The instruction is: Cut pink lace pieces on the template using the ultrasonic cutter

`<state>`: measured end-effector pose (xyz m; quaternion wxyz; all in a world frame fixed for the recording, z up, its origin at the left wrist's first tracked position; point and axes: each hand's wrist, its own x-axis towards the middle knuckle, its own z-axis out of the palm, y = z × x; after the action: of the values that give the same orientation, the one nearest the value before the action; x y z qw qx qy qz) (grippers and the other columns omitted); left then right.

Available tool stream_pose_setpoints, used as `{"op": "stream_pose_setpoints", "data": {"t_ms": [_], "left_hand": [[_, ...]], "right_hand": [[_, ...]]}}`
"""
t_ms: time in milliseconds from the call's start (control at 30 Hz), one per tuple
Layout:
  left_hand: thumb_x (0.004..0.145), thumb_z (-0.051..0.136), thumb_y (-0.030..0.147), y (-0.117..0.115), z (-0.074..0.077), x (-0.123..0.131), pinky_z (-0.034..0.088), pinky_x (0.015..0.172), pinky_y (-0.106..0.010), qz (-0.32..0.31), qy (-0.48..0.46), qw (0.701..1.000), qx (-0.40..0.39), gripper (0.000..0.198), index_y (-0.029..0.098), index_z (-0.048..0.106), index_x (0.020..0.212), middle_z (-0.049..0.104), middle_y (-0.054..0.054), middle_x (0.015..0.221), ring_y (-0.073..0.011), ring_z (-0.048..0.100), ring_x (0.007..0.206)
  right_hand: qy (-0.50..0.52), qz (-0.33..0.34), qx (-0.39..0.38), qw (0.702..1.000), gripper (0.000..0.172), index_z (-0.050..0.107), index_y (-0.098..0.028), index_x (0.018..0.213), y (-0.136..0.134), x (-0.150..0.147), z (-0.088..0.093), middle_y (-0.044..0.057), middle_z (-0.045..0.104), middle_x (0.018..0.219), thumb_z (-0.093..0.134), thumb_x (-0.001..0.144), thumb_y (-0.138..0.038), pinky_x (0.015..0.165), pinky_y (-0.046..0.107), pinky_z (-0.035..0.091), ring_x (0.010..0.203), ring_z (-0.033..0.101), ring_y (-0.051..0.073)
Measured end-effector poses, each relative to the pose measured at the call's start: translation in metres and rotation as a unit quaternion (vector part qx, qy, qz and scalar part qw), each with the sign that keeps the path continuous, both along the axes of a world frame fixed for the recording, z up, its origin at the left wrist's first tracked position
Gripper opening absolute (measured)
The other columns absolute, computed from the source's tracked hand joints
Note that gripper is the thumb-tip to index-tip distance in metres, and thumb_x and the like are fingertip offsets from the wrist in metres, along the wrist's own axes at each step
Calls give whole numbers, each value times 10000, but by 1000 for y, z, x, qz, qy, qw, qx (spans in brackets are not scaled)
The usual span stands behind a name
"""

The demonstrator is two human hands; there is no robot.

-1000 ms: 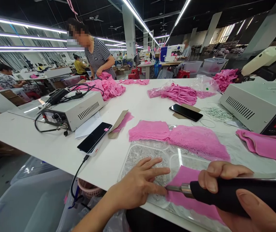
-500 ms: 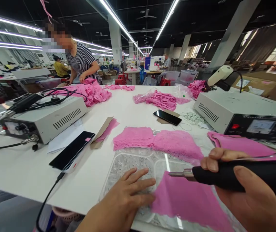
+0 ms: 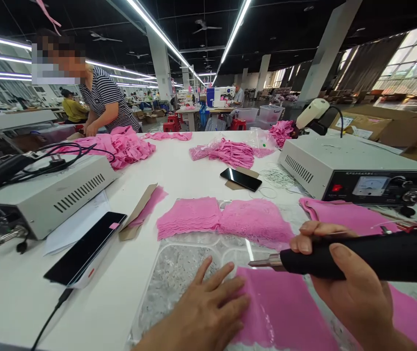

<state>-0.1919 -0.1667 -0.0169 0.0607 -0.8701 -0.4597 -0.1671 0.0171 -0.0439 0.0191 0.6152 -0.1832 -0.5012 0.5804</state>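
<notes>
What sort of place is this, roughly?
Probably a garment workshop, judging by the blue-and-white sewing machine, the loose heap of pink fabric and the flat pink cloth at the left hand.

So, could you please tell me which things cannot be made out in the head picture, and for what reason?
All in the head view:
The black tool: its back end is cut off by the right edge.
The pink cloth: its part beneath the left hand is hidden by that hand.
The left grey box: its front is partly cut off by the left edge.
The dial on the right grey box: too small to read.
</notes>
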Motion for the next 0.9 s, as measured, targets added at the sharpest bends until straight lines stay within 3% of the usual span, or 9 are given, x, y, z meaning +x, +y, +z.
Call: {"op": "stream_pose_setpoints", "data": {"t_ms": [100, 200, 467, 667, 900], "left_hand": [[962, 520, 286, 4, -15, -3, -24, 1219, -452, -7, 6, 996, 84, 268, 208, 625, 1195, 654, -19, 1272, -230, 505, 1311], [963, 518, 273, 8, -23, -6, -16, 1217, -482, -19, 10, 989, 147, 235, 209, 662, 1138, 686, -26, 1206, -225, 476, 1336], [979, 526, 357, 14, -25, -11, 64, 1228, -458, -30, 23, 984, 173, 248, 248, 685, 1135, 665, 19, 1256, -201, 393, 1397], [1002, 475, 377, 17, -23, -11, 39, 1207, -539, -44, 60, 977, 198, 293, 244, 682, 1162, 664, -15, 1256, -253, 268, 1454], [1009, 454, 390, 17, -22, -11, 36, 1200, -563, -50, 62, 976, 204, 309, 246, 689, 1149, 687, -19, 1211, -262, 262, 1456]], "right_hand": [[21, -10, 7, 1000, 129, 709, -232, 823, 4, 2, 2, 15, 590, 816, 782, 769, -324, 623, 278, 586, 596, 594, 122], [30, -25, 14, 999, 131, 703, -230, 811, 7, 3, 3, 22, 580, 810, 777, 769, -329, 599, 297, 580, 587, 584, 133], [38, -32, 8, 999, 143, 679, -234, 830, 6, 0, 4, 7, 572, 818, 758, 786, -344, 599, 287, 552, 598, 577, 126], [33, -29, 7, 999, 145, 674, -223, 850, 5, 0, 2, 13, 581, 834, 732, 809, -348, 585, 277, 544, 607, 580, 124], [18, -28, 10, 999, 152, 648, -224, 839, 5, -1, 6, 10, 565, 812, 731, 801, -346, 585, 301, 544, 606, 567, 132]]}}
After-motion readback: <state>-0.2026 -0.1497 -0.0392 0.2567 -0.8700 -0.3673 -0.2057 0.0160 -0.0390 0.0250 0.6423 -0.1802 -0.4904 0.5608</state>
